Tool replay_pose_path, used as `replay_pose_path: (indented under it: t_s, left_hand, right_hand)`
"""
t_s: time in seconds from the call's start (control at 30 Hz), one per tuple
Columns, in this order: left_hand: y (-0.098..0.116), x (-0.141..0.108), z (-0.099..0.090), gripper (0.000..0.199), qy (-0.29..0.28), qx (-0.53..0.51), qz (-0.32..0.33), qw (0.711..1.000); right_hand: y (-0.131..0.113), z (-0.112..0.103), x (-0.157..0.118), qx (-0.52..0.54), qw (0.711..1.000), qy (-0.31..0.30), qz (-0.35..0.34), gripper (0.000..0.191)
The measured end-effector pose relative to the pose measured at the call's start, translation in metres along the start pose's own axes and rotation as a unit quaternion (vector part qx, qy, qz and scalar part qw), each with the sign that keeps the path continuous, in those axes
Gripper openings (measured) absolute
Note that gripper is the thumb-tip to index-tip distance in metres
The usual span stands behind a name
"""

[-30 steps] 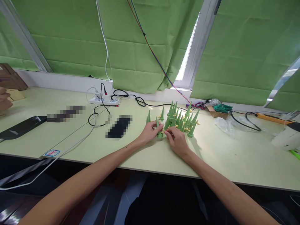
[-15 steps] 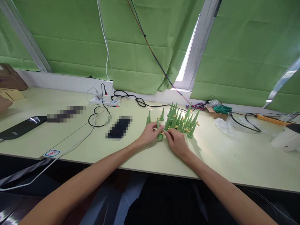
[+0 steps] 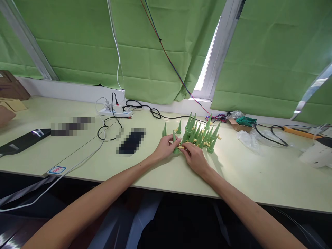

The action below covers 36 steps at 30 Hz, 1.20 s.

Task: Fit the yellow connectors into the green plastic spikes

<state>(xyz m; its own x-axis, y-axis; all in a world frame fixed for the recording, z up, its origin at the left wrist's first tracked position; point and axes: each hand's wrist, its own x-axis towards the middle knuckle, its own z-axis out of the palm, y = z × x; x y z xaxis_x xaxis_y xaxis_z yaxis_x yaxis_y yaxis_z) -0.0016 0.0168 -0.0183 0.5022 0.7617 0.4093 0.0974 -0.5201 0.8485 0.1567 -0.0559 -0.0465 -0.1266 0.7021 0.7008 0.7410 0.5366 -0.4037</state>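
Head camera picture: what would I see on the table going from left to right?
Brown cardboard box → sticker → white power strip → green spikes → small open box → white thing with a black top.

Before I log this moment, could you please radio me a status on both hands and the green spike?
Left hand gripping green spike. Right hand pinching its yellow fitting. Other spikes clustered close beyond.

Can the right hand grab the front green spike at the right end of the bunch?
Probably yes. The front green spike is close beside the right hand, and nothing seems between them. It might need to let go of the small yellow piece first.
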Motion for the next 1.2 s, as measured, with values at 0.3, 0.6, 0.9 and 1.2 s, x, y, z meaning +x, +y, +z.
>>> replay_pose_path:
  t_s: [0.3, 0.6, 0.9, 1.2]
  left_hand:
    - [0.003, -0.003, 0.001, 0.039, -0.010, 0.017, 0.010, 1.000]
    - [0.007, -0.006, 0.002, 0.038, -0.009, 0.033, 0.011, 0.999]
    - [0.008, -0.009, 0.002, 0.036, -0.013, 0.053, 0.030, 0.998]
    - [0.018, -0.010, -0.004, 0.046, -0.042, -0.032, 0.057, 0.997]
  right_hand:
    - [0.000, 0.001, -0.001, -0.006, 1.000, -0.014, 0.000, 0.018]
    - [-0.001, 0.000, -0.002, -0.033, 0.999, -0.032, 0.005, 0.023]
    - [-0.003, -0.001, -0.001, -0.039, 0.998, -0.039, 0.037, 0.029]
    - [-0.008, -0.003, 0.002, -0.013, 0.999, 0.020, 0.049, 0.031]
